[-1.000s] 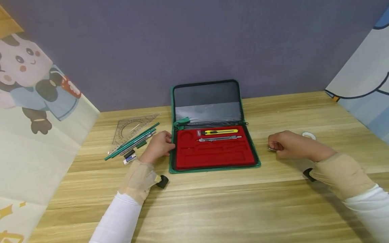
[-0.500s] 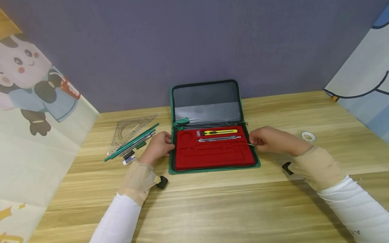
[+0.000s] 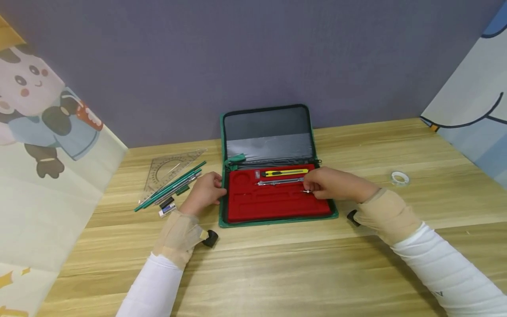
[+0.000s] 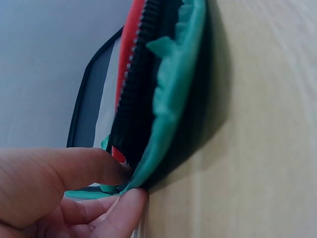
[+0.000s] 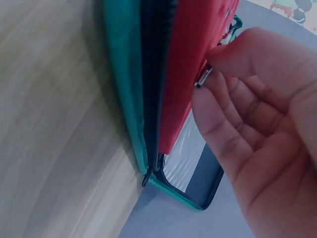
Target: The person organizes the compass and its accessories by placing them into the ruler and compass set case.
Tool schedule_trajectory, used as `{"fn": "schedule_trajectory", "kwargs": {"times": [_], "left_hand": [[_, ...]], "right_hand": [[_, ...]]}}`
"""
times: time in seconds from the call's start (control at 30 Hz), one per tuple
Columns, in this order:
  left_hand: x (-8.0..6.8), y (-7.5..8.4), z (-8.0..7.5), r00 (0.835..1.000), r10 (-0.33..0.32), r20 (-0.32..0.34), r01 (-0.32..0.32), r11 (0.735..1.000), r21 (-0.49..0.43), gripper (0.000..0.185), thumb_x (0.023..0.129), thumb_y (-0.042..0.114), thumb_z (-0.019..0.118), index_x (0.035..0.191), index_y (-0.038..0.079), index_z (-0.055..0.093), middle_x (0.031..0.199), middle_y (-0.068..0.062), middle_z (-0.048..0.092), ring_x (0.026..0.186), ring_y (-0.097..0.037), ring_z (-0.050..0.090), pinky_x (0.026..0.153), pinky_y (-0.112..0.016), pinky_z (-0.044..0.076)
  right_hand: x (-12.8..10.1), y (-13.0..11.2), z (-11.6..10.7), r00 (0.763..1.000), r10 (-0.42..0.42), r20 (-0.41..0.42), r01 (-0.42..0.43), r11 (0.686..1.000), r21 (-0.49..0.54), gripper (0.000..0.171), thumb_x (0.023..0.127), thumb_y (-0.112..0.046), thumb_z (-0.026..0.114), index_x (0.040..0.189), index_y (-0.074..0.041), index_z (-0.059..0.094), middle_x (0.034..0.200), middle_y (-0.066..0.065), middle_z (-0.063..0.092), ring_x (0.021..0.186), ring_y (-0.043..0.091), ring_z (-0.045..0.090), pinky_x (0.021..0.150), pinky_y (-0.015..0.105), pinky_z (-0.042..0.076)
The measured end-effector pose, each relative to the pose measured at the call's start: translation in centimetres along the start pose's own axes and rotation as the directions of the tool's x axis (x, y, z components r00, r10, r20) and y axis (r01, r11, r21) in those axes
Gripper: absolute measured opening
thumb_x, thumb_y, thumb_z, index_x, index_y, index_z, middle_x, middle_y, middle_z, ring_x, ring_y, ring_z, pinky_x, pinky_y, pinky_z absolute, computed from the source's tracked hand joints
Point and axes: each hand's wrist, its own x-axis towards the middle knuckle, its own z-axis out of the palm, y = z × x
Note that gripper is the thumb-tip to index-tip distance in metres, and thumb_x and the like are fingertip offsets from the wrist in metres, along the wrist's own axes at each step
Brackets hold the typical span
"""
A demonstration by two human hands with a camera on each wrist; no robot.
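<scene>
A green zippered case [image 3: 277, 223] lies unfolded on the table, its red tray [image 3: 277, 211] of shaped recesses facing up. My left hand [image 3: 206, 189] pinches the case's left edge; in the left wrist view the thumb and fingers grip the green fabric rim [image 4: 171, 99]. Over the tray's right part, my right hand [image 3: 330, 182] pinches a small silver metal piece [image 3: 306, 191] between thumb and fingers. The same metal piece [image 5: 204, 77] shows close to the red surface in the right wrist view. A yellow utility knife [image 3: 285, 173] and a silver compass [image 3: 277, 182] sit in recesses farther back.
Left of the case lie a clear set square [image 3: 158, 165] with a protractor arc, several green pencils [image 3: 174, 187] and an eraser [image 3: 167, 209]. A white tape ring [image 3: 400, 178] is at the right. A grey panel [image 3: 261, 57] stands behind the table.
My right hand has moved left from the table beside the case to over the red tray, bringing the small metal piece along. The left hand keeps its hold on the case edge.
</scene>
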Motion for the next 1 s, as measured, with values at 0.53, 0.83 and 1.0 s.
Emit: {"fn": "schedule_trajectory", "kwargs": {"times": [0.53,0.83,1.0], "left_hand": [[-0.04,0.07,-0.16,1.0,0.001,0.012,-0.001,1.0,-0.007,0.04,0.086,0.002,0.061,0.123,-0.008,0.048,0.108,-0.018,0.052,0.072,-0.02,0.061,0.057,-0.026,0.055],[0.05,0.13,-0.19,1.0,0.011,0.004,-0.011,1.0,-0.004,0.039,0.086,0.002,0.061,0.122,-0.008,0.048,0.106,-0.016,0.052,0.069,-0.02,0.061,0.056,-0.027,0.055],[0.02,0.02,-0.17,1.0,0.011,0.008,-0.011,1.0,-0.009,0.04,0.086,0.002,0.061,0.122,-0.008,0.048,0.107,-0.018,0.053,0.069,-0.02,0.061,0.057,-0.026,0.055]], "right_hand": [[0.37,-0.47,0.04,1.0,-0.016,0.027,0.017,0.999,-0.03,0.02,0.078,0.014,0.06,0.085,-0.003,0.065,0.08,0.001,0.062,0.071,0.01,0.054,0.065,0.027,0.05],[0.14,-0.86,-0.05,1.0,0.013,-0.003,-0.013,0.999,-0.035,0.019,0.078,0.014,0.061,0.089,0.0,0.069,0.087,0.006,0.067,0.075,0.014,0.06,0.067,0.029,0.052],[-0.01,-0.8,0.16,1.0,0.022,-0.02,-0.022,1.0,-0.018,0.02,0.077,0.014,0.06,0.089,0.0,0.07,0.088,0.007,0.068,0.074,0.014,0.061,0.066,0.029,0.052]]}}
